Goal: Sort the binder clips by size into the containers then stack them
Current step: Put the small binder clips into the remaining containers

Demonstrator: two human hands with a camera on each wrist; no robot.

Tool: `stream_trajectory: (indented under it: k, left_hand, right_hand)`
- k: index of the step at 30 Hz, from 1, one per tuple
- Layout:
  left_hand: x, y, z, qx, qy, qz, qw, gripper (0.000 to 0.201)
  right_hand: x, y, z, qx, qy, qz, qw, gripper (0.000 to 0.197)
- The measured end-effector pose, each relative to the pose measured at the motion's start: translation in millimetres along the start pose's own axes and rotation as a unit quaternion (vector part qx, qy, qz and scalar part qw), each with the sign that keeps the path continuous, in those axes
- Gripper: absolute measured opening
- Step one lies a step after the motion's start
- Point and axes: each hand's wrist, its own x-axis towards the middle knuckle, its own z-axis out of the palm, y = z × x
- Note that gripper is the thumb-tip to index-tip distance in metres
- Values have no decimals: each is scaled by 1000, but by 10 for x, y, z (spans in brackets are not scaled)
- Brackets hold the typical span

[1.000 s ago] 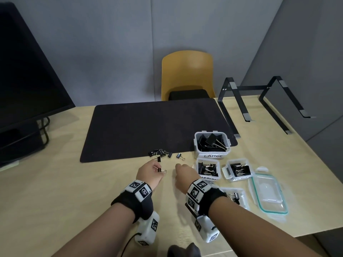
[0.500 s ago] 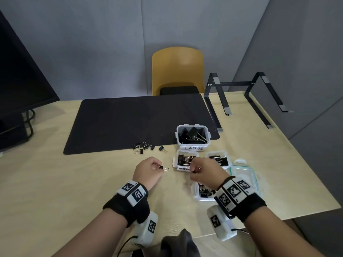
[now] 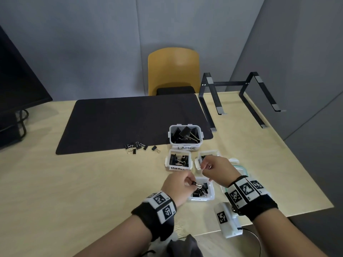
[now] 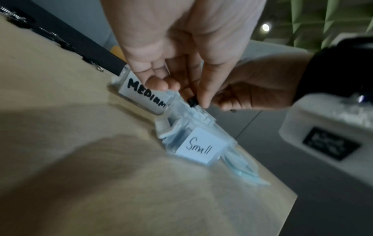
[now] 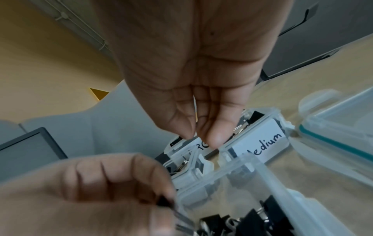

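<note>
Both hands have travelled right and toward the body since the earlier head frames: the left hand (image 3: 179,184), then over bare tabletop, now hangs at the rim of the Small container (image 3: 202,190), and the right hand (image 3: 216,166) has lifted from the tub labelled MEDIUM (image 3: 178,160) to hover between the tubs.

Left to right: a dark monitor (image 3: 18,80) stands at the table's far left. Loose small binder clips (image 3: 141,147), still unsorted, lie along the near edge of the black desk mat (image 3: 130,119). The left hand pinches one small binder clip (image 3: 196,184) by its black body, wire handles pointing into the Small container; holding it this way probably lets it drop among clips of like size. The LARGE container (image 3: 185,136) sits farthest back, on the mat's corner, with the MEDIUM tub just in front. The right hand has thumb and fingertips (image 5: 214,138) pressed together; whether they hold a clip cannot be told. It partly covers a second tub, labelled Medium (image 5: 260,143). A clear lid with teal seal (image 3: 241,169) lies beside it, presumably kept off until sorting ends. A laptop stand (image 3: 241,93) occupies the far right.
</note>
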Motion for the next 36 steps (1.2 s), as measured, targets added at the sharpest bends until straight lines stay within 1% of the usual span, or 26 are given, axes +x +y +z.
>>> stream_trajectory:
  k: [2,3,6,8,11,15,19,22,24,27,30,33,36]
  left_hand:
    - [18,-47,58,43,-2,17,999,9]
    - [24,-84,72,53,-1,19,998,13]
    - [30,-204,33,44,8,26,999,25]
    - [59,-293,-58,47,33,32,998,22]
    - [154,-484,-290,61,80,0,995,16]
    - [308,-733,-698,65,131,-57,988,12]
    - [459,-955,-1043,72,167,-99,978,12]
    - [546,-1130,-1237,99,161,-132,973,14]
    - [598,-1221,-1315,125,147,-137,972,16]
    - [649,-1325,-1364,155,121,-119,973,22]
    - [682,-1369,-1369,165,101,-101,976,28]
    - [697,-1387,-1360,168,99,-83,977,25]
    - [701,-1388,-1361,171,94,-76,978,20]
  right_hand:
    - [28,-34,5,6,-1,-3,1000,18]
    - [39,-56,13,11,-3,-4,1000,17]
    - [92,-153,49,25,-9,-11,1000,17]
    - [140,-238,85,26,-6,-23,999,17]
    - [238,-430,181,16,-6,-44,999,10]
    - [428,-742,385,-1,-7,-60,998,15]
    - [639,-978,597,-39,-19,-55,998,26]
    - [807,-1088,756,-85,-33,-45,995,33]
    - [928,-1132,856,-118,-40,-25,992,37]
    - [1100,-1170,1003,-180,-55,4,982,40]
    - [1203,-1200,1122,-230,-70,24,970,36]
    - [1253,-1217,1194,-260,-48,34,964,32]
    - [1270,-1213,1233,-268,-33,36,962,31]
